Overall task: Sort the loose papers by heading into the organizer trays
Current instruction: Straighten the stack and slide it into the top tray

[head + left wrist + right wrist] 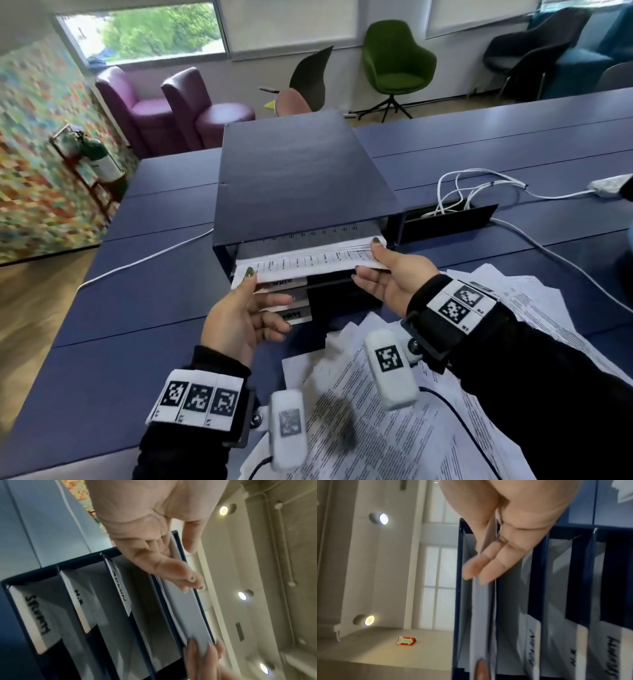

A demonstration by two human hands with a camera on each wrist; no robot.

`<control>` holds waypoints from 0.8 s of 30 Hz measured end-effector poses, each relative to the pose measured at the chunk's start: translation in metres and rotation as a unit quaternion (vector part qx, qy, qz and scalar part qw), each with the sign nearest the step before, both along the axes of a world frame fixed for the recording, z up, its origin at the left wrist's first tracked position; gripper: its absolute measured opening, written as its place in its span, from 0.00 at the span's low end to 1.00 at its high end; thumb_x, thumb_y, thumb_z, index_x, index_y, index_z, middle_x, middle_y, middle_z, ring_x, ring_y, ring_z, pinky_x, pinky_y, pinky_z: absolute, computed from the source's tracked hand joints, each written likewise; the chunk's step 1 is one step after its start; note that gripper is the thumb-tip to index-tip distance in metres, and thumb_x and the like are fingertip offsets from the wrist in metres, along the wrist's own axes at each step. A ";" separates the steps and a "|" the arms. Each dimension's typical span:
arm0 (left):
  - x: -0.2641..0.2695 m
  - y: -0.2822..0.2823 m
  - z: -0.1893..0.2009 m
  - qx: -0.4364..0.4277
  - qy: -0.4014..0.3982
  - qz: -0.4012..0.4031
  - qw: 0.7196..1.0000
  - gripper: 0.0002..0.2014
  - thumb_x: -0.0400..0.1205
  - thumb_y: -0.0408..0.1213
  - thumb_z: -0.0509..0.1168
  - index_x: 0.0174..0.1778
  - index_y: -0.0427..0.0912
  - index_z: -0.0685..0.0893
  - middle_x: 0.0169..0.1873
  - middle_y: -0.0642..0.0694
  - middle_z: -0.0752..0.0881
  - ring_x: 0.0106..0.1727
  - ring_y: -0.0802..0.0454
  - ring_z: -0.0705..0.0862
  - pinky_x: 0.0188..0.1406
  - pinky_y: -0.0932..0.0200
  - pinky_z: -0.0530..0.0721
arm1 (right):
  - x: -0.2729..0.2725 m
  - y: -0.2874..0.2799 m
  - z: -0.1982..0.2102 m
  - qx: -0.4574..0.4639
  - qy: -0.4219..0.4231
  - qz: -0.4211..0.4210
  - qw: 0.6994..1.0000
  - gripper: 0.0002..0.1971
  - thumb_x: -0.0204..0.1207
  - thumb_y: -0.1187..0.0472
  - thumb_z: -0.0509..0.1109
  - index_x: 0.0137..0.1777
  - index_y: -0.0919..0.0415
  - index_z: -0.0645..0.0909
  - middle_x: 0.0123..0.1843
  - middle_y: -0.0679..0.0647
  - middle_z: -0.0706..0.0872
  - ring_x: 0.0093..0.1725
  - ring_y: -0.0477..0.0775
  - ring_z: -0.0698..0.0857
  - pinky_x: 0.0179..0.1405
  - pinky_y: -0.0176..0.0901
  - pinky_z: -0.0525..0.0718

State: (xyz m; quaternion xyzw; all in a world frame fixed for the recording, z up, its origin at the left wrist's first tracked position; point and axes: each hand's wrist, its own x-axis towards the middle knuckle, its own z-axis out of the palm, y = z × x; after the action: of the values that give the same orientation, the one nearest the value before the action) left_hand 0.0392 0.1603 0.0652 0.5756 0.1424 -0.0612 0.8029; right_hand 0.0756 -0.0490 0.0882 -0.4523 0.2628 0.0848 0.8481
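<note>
A dark blue organizer [294, 178] stands on the blue table [137, 308], its stacked trays open toward me. A stack of printed papers [308, 265] sticks halfway out of the top tray. My left hand [263, 291] pinches its left end, thumb on top and fingers underneath. My right hand [368, 260] pinches the right end the same way. In the left wrist view the left hand [187, 566] holds the papers [185, 615] beside trays labelled ADMIN [120, 586], H.R and SUMMARY [37, 614]. The right wrist view shows the right hand [479, 555] on the papers [481, 608].
A loose heap of printed sheets [394, 428] covers the table at the lower right, under my right forearm. White cables [472, 192] run from an open cable hatch [448, 219] right of the organizer to a power strip [613, 181]. Armchairs stand beyond the table.
</note>
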 end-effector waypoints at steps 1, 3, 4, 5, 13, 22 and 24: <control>-0.001 -0.001 0.001 0.017 -0.016 0.005 1.000 0.15 0.85 0.45 0.55 0.52 0.37 0.80 0.31 0.40 0.88 0.18 0.49 0.80 0.15 0.64 0.77 | 0.002 0.001 0.001 0.031 -0.011 -0.008 0.999 0.07 0.81 0.64 0.65 0.43 0.68 0.75 0.27 0.59 0.85 0.22 0.53 0.87 0.23 0.45 0.88; -0.004 -0.004 -0.001 0.068 -0.052 0.017 0.996 0.11 0.84 0.39 0.57 0.49 0.38 0.83 0.29 0.41 0.87 0.20 0.49 0.81 0.16 0.63 0.78 | 0.005 -0.001 0.002 0.060 -0.034 -0.003 0.998 0.05 0.80 0.67 0.65 0.44 0.69 0.74 0.38 0.61 0.82 0.32 0.57 0.91 0.34 0.51 0.91; -0.004 -0.006 -0.003 0.101 -0.069 0.029 0.992 0.09 0.84 0.36 0.59 0.46 0.39 0.84 0.28 0.43 0.87 0.23 0.49 0.80 0.17 0.63 0.79 | 0.005 -0.002 0.003 0.060 -0.039 0.004 0.997 0.04 0.81 0.69 0.64 0.44 0.68 0.74 0.41 0.62 0.82 0.35 0.58 0.91 0.39 0.52 0.91; -0.004 -0.008 -0.006 0.143 -0.095 0.043 0.984 0.07 0.83 0.34 0.61 0.43 0.40 0.84 0.28 0.45 0.86 0.26 0.50 0.80 0.19 0.62 0.80 | 0.005 -0.003 0.002 0.052 -0.041 0.008 0.998 0.04 0.81 0.70 0.62 0.45 0.69 0.74 0.43 0.63 0.82 0.39 0.59 0.91 0.43 0.52 0.90; 0.006 -0.010 -0.030 0.595 -0.345 -0.009 0.726 0.20 0.77 0.46 0.59 0.61 0.44 0.84 0.59 0.49 0.84 0.65 0.49 0.77 0.69 0.55 0.72 | -0.007 -0.006 0.001 -0.225 -0.071 0.115 0.965 0.10 0.82 0.69 0.60 0.43 0.64 0.82 0.40 0.64 0.86 0.31 0.54 0.88 0.36 0.42 0.89; 0.018 -0.013 -0.038 0.694 -0.250 -0.117 0.665 0.35 0.78 0.59 0.37 0.81 0.47 0.59 0.80 0.49 0.63 0.81 0.53 0.56 0.77 0.59 0.35 | -0.003 -0.021 -0.040 -0.757 -0.390 0.185 0.490 0.23 0.66 0.68 0.58 0.60 0.66 0.85 0.58 0.58 0.88 0.58 0.61 0.86 0.66 0.53 0.79; 0.021 -0.014 -0.037 0.715 -0.241 -0.115 0.646 0.35 0.79 0.59 0.38 0.80 0.47 0.63 0.78 0.48 0.67 0.81 0.49 0.61 0.77 0.53 0.40 | 0.001 -0.020 -0.041 -0.776 -0.346 0.220 0.479 0.29 0.61 0.70 0.62 0.66 0.65 0.80 0.64 0.59 0.85 0.65 0.61 0.83 0.71 0.59 0.67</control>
State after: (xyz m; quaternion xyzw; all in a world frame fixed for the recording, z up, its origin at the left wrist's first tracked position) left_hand 0.0602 0.1463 0.0285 0.9771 -0.1244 0.1086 0.1343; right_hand 0.0763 -0.0693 0.0474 -0.9622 -0.2012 -0.1330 0.1268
